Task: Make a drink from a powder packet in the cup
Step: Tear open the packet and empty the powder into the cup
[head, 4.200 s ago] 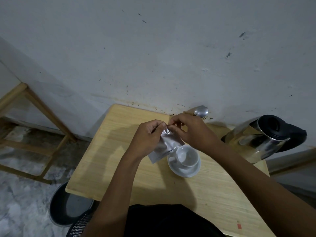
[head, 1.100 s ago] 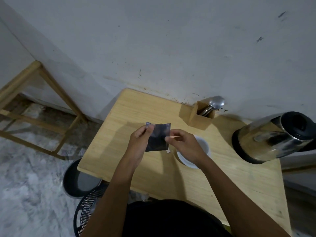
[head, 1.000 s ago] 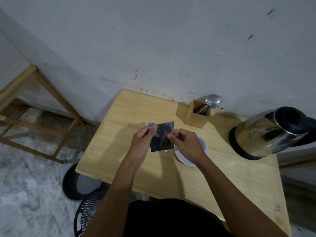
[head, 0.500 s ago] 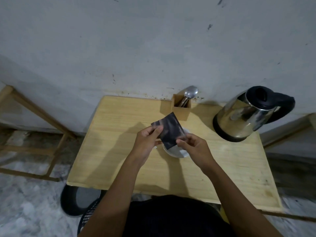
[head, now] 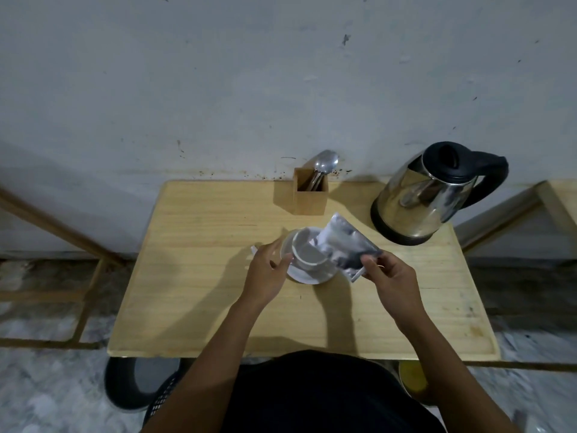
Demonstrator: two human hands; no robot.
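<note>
A white cup [head: 307, 253] stands on a white saucer [head: 304, 276] in the middle of the wooden table [head: 193, 276]. My right hand [head: 392, 276] pinches the lower end of a silver powder packet [head: 346, 245]. The packet is tilted, with its upper left corner over the cup's mouth. My left hand [head: 267, 273] is at the saucer's left rim, thumb touching it, and a small pale torn strip [head: 253, 250] sticks out from its fingers. I cannot see whether any powder is in the cup.
A steel kettle [head: 427, 201] with a black lid and handle stands at the back right. A wooden holder [head: 309, 196] with a spoon [head: 326, 162] stands against the wall. A dark bin [head: 125, 389] sits under the table's left front corner.
Both hands held the packet upright in front of me. Now only my right hand holds it, tipped over the cup, and my left hand has dropped to the saucer's rim.
</note>
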